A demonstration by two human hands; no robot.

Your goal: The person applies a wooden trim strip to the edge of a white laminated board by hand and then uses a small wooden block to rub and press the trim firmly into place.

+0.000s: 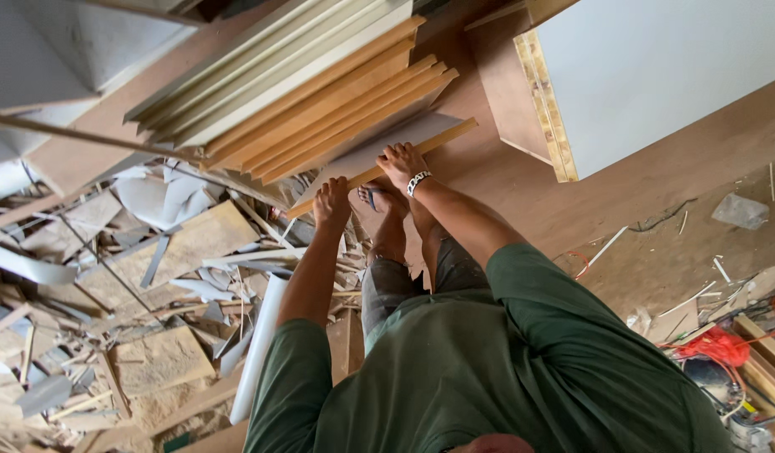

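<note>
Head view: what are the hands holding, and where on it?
Both hold one long narrow tan wooden strip: left hand near its lower end, right hand around mid-length, beside the stacked wooden boards.

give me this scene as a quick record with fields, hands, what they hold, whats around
setting: workshop floor seen from above
left hand: left hand grips the lower end of the wooden strip
right hand: right hand, metal bracelet at the wrist, grips the same strip further up
strip: long, thin, light brown, tilted, apart from the stacked boards
stack: tan and pale boards leaning together
left of the person: heap of offcuts and scraps
right: white panel with raw edge; red cable
clothing: green shirt
</note>
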